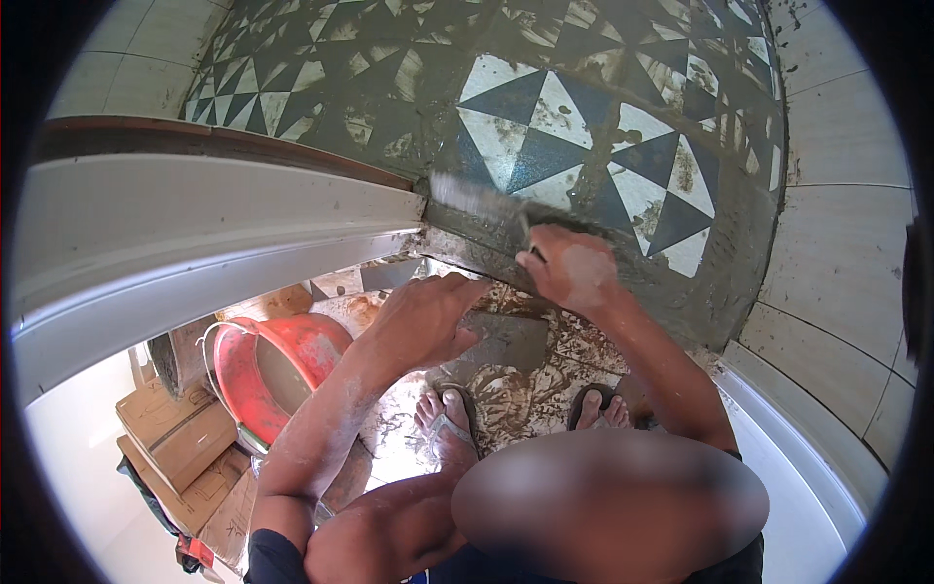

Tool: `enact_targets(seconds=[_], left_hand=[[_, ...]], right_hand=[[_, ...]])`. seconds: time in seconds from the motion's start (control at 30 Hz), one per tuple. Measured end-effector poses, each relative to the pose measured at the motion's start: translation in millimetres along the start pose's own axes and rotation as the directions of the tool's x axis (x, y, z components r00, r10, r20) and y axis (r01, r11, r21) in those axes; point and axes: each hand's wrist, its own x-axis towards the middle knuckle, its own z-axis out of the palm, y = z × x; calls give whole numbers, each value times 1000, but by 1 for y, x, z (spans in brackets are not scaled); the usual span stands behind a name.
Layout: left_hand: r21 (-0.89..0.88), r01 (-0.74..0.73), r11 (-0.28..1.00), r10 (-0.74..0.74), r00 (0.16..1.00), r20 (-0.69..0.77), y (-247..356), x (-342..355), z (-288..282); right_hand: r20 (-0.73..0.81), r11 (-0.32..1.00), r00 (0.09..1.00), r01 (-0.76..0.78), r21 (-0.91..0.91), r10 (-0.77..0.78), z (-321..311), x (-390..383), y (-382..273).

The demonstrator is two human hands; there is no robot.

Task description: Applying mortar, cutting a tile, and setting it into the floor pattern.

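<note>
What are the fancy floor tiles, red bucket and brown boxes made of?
Floor tiles are probably glazed ceramic: a cleaner patch glints, though grey paste hides much. The red bucket looks like plastic, its curved wall smooth but dulled. The brown boxes seem cardboard: matte tan with straight folded edges.

Floor tiles [556, 136] patterned in dark blue-grey and white triangles, grey-brown smears [736, 209] muting the pattern, a silvery-grey blade [479, 198], a red bucket [326, 339] with grey-brown contents [280, 378], brown cardboard boxes [185, 433], a white door frame [219, 200], beige wall tiles [842, 234], a pale floor underfoot [516, 387] blotched brown
</note>
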Motion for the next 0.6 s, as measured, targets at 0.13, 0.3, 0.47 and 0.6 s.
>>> enact_targets(seconds=[0.13, 0.3, 0.47, 0.6], left_hand=[[0, -27, 1000, 27, 999, -44, 2, -6, 1], [40, 3, 999, -1, 999, -45, 2, -19, 3], [61, -46, 997, 52, 993, -102, 3, -25, 6], [80, -81, 993, 90, 990, -110, 6, -30, 9]], right_hand=[[-2, 1000, 1000, -14, -10, 14, 5, 3, 1], [9, 997, 999, -45, -64, 45, 5, -1, 4], [-65, 995, 998, -23, -95, 17, 6, -8, 10], [-71, 991, 997, -21, -133, 11, 9, -13, 13]])
